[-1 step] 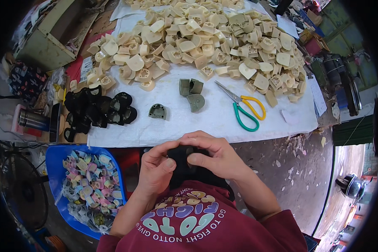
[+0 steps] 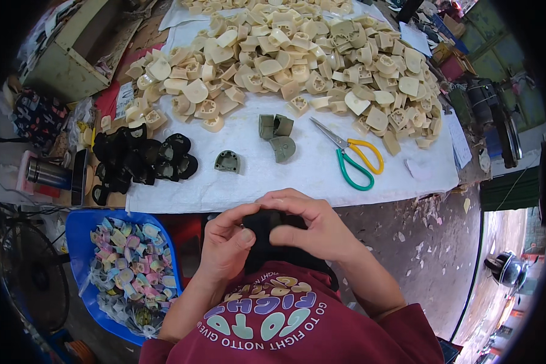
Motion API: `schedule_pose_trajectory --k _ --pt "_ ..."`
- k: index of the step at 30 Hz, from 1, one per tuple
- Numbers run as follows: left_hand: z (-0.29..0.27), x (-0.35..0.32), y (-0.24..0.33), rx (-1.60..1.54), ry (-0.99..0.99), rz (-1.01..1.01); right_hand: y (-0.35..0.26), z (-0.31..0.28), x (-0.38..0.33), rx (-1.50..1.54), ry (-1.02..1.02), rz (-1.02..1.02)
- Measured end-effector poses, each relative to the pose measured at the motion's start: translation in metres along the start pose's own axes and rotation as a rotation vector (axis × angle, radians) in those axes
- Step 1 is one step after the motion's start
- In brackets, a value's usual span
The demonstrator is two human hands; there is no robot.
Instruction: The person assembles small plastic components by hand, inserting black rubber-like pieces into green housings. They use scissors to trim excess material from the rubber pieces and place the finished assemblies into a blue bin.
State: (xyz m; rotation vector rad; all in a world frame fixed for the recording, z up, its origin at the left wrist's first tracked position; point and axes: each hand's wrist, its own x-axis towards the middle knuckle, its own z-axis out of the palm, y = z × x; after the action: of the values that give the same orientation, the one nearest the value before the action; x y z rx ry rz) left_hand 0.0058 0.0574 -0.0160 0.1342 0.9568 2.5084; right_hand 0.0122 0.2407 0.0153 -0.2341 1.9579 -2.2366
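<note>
Both my hands are together just in front of the table's near edge, curled round a small black piece point(image 2: 262, 223) that looks like a covered shoe heel. Its outline merges with the dark cloth behind it. My left hand point(image 2: 229, 239) grips its left side, thumb pointing up. My right hand point(image 2: 312, 227) wraps over the far side, its thumb bent across the near face. Beyond them a single dark green shoe heel point(image 2: 227, 161) lies hollow side up. Several more green heels point(image 2: 283, 147) are grouped to its right. A heap of black covered heels point(image 2: 141, 155) sits at the left.
Scissors point(image 2: 349, 148) with yellow and green handles lie on the white table cover point(image 2: 200, 191). A big pile of cream heels point(image 2: 273, 57) fills the back. A blue tub point(image 2: 175, 249) of colourful scraps stands lower left, near a fan point(image 2: 33, 273). A steel flask point(image 2: 47, 174) stands far left.
My right thumb has shifted very slightly over the black piece. Nothing else has visibly moved.
</note>
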Motion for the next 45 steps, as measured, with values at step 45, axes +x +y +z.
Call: schedule_pose_trajectory --k 45 --pt "0.012 0.005 0.001 0.484 -0.019 0.196 0.022 0.042 0.015 0.363 0.197 0.081"
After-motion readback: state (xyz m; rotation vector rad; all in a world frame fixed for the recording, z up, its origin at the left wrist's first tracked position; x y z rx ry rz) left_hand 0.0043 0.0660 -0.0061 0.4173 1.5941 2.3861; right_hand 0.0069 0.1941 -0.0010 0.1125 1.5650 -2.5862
